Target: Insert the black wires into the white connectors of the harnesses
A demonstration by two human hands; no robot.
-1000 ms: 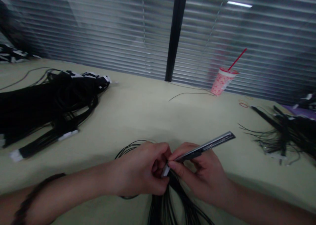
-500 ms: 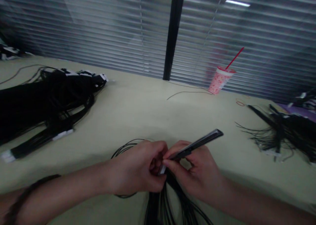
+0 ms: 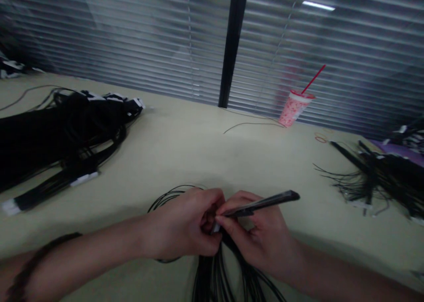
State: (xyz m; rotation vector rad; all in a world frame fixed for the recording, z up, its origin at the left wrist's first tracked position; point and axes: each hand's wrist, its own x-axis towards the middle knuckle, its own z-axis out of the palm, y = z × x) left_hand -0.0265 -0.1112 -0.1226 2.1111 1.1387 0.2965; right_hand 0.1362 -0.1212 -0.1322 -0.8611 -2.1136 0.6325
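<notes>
My left fingers (image 3: 212, 205) are clenched around the white end (image 3: 216, 228) of a black wire bundle (image 3: 212, 280), leaving only a sliver of white visible. My right fingers (image 3: 232, 227) grasp a slim dark metal utility knife (image 3: 265, 202) between thumb and forefinger, with its lower end just beside the white end. The wires run from my hands toward me across the bench (image 3: 185, 156), and a loop of wire (image 3: 168, 198) lies behind my left hand. A larger black wire bundle (image 3: 66, 147) with white-wrapped ends lies to the left. A third black wire bundle (image 3: 374, 183) lies to the right. Farther along the bench are a loose thin wire (image 3: 253, 125), a red rubber band (image 3: 320, 139), and a pink paper cup (image 3: 293, 108) with a red straw (image 3: 313, 79), in front of window blinds (image 3: 132, 41).
</notes>
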